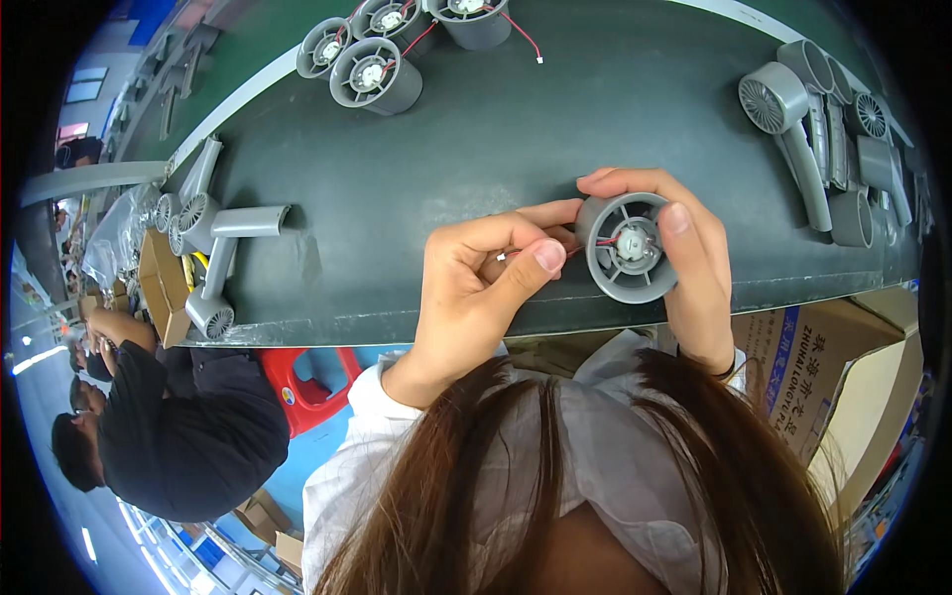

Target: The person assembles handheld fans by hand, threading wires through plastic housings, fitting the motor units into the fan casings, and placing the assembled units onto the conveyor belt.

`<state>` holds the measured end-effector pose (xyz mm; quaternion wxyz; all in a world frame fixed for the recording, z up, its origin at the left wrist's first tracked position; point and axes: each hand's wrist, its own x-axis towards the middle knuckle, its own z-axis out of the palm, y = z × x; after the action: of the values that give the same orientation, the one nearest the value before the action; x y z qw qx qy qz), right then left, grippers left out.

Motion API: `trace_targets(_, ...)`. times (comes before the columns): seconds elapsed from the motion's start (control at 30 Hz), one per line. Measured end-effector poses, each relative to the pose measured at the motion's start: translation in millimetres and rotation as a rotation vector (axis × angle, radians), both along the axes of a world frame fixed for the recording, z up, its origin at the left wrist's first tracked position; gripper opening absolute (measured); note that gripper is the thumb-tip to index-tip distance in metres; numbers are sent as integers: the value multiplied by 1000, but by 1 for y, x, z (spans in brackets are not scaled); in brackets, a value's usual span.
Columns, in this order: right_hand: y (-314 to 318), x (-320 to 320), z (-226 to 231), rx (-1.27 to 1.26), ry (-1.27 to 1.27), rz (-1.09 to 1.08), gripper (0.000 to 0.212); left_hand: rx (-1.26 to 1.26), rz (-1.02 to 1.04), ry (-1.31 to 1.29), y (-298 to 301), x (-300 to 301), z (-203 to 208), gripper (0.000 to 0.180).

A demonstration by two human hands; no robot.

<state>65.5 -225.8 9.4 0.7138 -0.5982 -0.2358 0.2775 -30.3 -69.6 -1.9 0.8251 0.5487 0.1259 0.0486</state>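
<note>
My right hand (699, 243) is wrapped round a grey round fan housing (607, 276), its spoked open end turned up toward me. At the centre of the spokes sits a small white motor part. Red wire runs from it out of the left side of the housing. My left hand (486, 278) pinches that wire (567, 250) between thumb and fingers, close beside the housing. A small white connector (502, 257) pokes out near the left fingers. Both hands are just above the dark green work surface (416, 169), near its front edge.
Several similar housings (382, 84) with red wires stand at the back. Grey handled shells (783, 104) are piled at the right, more shells (213, 233) lie at the left. A cardboard box (843, 377) is at the lower right, a red stool (307, 392) and a seated person (188, 426) at the left.
</note>
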Motion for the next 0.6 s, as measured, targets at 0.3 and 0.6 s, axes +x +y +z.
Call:
trace_targets(0.3,2,-6,-8,82,101,15,49,202,151,-31,-13,-4,4,11)
trace_targets(0.6,3,-3,-4,143,204,69,33,304,162,-173,-18,-4,7,13)
